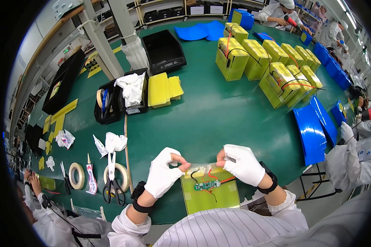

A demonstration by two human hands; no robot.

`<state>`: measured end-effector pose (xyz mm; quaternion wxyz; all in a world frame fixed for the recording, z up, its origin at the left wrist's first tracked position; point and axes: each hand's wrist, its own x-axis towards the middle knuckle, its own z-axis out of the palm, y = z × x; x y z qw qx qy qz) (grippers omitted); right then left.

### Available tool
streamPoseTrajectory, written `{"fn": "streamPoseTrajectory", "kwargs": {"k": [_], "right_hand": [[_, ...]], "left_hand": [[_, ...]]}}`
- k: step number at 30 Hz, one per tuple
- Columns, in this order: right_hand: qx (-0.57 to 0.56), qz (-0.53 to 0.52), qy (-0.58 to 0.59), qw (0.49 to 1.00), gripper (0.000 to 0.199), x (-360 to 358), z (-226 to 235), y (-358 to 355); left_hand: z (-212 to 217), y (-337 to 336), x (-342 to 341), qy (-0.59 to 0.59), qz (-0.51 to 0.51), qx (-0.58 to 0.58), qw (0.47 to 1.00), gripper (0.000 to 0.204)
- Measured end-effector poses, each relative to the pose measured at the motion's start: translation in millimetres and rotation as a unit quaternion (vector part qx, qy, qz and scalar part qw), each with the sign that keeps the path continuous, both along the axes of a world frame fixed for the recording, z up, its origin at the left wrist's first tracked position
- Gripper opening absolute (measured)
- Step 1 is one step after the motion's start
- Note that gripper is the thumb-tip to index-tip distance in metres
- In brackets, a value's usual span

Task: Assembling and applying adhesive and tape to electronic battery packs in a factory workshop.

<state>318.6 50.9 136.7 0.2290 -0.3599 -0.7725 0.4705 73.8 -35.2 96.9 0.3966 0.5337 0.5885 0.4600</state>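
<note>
Head view: two gloved hands pinch clear tape over a yellow pack at the near edge of a green table.

From the left, a tape roll (76, 175) lies flat beside scissors (112, 181), which rest across a second roll (122, 175). The left hand (164, 172) has thumb and forefinger closed on the left end of the tape strip (200, 168); its other fingers are curled. The right hand (242, 164) grips the strip's right end the same way. Under them the pack (210, 194) lies flat, a small green board (207, 185) with red and black wires on top. Further right, blue sheets (313, 131) lean at the table edge; yellow packs (272, 61) stand in rows well beyond.
</note>
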Motion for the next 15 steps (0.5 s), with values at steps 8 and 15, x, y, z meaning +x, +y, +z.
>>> {"fn": "streamPoseTrajectory", "kwargs": {"k": [8,15], "right_hand": [[-0.043,0.005,-0.077,0.996,0.023,4.9,-2.2,8.2],[-0.063,0.0,-0.064,0.996,0.025,4.7,-13.9,10.3]], "left_hand": [[-5.4,-1.5,5.5,0.021,0.006,-0.041,0.999,0.02],[-8.7,0.9,9.8,0.062,0.009,-0.045,0.997,0.021]]}}
